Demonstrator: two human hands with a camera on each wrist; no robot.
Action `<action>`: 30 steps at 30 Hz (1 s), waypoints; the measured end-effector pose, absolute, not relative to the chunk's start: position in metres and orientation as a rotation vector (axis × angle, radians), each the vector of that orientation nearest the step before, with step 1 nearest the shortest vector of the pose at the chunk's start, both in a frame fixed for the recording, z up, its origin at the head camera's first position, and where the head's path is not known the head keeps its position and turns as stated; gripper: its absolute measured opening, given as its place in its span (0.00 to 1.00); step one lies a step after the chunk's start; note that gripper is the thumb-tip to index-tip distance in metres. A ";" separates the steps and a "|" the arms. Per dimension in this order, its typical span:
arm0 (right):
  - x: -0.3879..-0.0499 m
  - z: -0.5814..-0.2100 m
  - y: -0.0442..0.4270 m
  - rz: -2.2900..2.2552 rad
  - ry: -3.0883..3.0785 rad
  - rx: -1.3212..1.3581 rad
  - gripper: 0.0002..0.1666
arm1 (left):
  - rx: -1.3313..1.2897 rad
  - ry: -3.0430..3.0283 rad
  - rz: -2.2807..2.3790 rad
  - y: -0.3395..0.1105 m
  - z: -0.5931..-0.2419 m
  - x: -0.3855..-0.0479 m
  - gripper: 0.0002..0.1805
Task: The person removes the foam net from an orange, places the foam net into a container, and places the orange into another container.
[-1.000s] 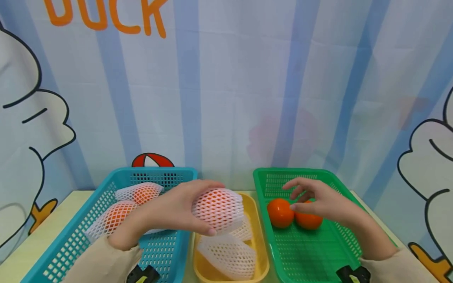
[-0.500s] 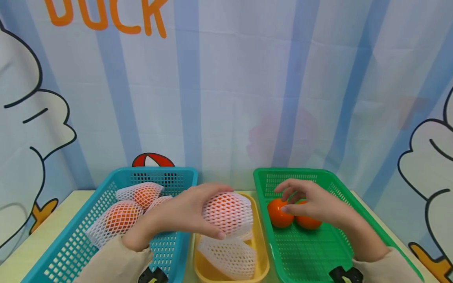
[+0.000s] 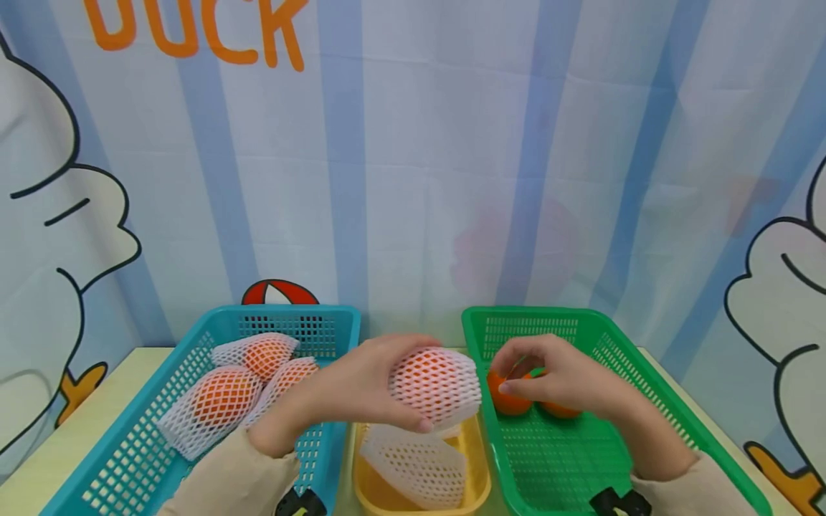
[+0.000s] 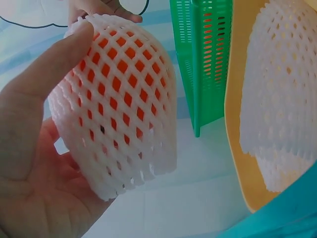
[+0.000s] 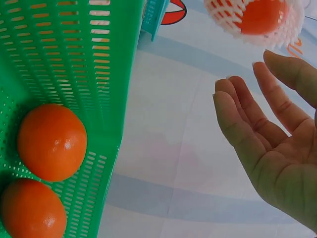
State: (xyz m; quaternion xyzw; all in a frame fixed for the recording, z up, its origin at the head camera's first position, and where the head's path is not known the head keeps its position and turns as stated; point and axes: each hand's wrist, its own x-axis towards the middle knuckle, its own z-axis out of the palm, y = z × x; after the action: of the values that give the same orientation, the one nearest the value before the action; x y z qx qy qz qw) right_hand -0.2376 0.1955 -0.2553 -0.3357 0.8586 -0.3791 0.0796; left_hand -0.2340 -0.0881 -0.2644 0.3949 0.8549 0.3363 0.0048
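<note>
Apparently at the unwrapping step. Left hand (image 3: pixel 361 385) grips a netted orange (image 3: pixel 437 387) above the yellow tray's (image 3: pixel 477 466) far right corner. Right hand (image 3: pixel 564 376), unloaded, fingers loosely bent, hovers over the green basket's (image 3: pixel 555 466) far half, apart from the fruit. Two bare oranges (image 5: pixel 52 142) below it, near the far-left corner. Next move likely calls for bringing both hands together, easing the fruit free.
</note>
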 end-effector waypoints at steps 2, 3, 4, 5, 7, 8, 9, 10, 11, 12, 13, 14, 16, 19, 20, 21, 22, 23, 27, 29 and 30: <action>-0.237 -0.256 0.193 -1.145 2.544 -1.019 0.12 | 1.245 2.676 1.056 -0.086 -0.264 -0.234 0.44; -0.237 -0.256 0.193 -1.148 2.535 -1.029 0.12 | 1.244 2.675 1.056 -0.085 -0.264 -0.234 0.44; -0.236 -0.255 0.192 -1.155 2.525 -1.036 0.13 | 1.244 2.676 1.056 -0.084 -0.265 -0.234 0.44; -0.236 -0.255 0.191 -1.160 2.516 -1.040 0.13 | 1.241 2.677 1.056 -0.083 -0.264 -0.234 0.44; -0.235 -0.254 0.190 -1.171 2.504 -1.059 0.14 | 1.230 2.684 1.057 -0.081 -0.265 -0.234 0.43; -0.235 -0.254 0.190 -1.175 2.502 -1.064 0.14 | 1.227 2.686 1.058 -0.080 -0.265 -0.233 0.43; -0.234 -0.253 0.189 -1.178 2.499 -1.069 0.14 | 1.225 2.688 1.061 -0.080 -0.265 -0.233 0.43; -0.234 -0.253 0.189 -1.182 2.498 -1.076 0.14 | 1.220 2.688 1.064 -0.079 -0.265 -0.234 0.43; -0.234 -0.253 0.188 -1.185 2.496 -1.080 0.14 | 1.214 2.688 1.067 -0.079 -0.265 -0.234 0.43; -0.234 -0.253 0.187 -1.189 2.494 -1.083 0.13 | 1.208 2.690 1.068 -0.078 -0.266 -0.234 0.44; -0.234 -0.254 0.187 -1.192 2.494 -1.088 0.13 | 1.202 2.690 1.069 -0.078 -0.266 -0.234 0.44; -0.233 -0.254 0.186 -1.196 2.493 -1.090 0.13 | 1.196 2.689 1.070 -0.077 -0.266 -0.234 0.44; -0.233 -0.254 0.185 -1.210 2.486 -1.101 0.13 | 1.187 2.683 1.077 -0.076 -0.267 -0.235 0.44; -0.232 -0.253 0.183 -1.243 2.463 -1.115 0.14 | 1.180 2.674 1.092 -0.075 -0.268 -0.235 0.43; -0.232 -0.253 0.182 -1.258 2.452 -1.117 0.15 | 1.178 2.674 1.095 -0.075 -0.268 -0.236 0.43; -0.232 -0.253 0.181 -1.275 2.441 -1.117 0.16 | 1.180 2.673 1.100 -0.075 -0.268 -0.236 0.43; -0.232 -0.253 0.180 -1.294 2.430 -1.110 0.17 | 1.182 2.674 1.105 -0.074 -0.269 -0.236 0.43; -0.232 -0.253 0.179 -1.317 2.418 -1.095 0.18 | 1.185 2.679 1.108 -0.074 -0.269 -0.236 0.43; -0.232 -0.254 0.176 -1.429 2.363 -1.005 0.23 | 1.214 2.696 1.140 -0.072 -0.269 -0.235 0.44; -0.232 -0.254 0.174 -1.479 2.333 -0.966 0.25 | 1.226 2.709 1.162 -0.071 -0.269 -0.235 0.44; -0.232 -0.255 0.174 -1.498 2.320 -0.956 0.26 | 1.230 2.710 1.177 -0.070 -0.269 -0.234 0.44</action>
State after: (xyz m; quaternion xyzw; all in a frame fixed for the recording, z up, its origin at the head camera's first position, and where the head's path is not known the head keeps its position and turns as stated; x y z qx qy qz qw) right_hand -0.2321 0.1737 -0.2549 -0.3251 0.7892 -0.5095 0.1093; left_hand -0.2345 -0.0705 -0.2687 0.3841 0.8465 0.3675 -0.0294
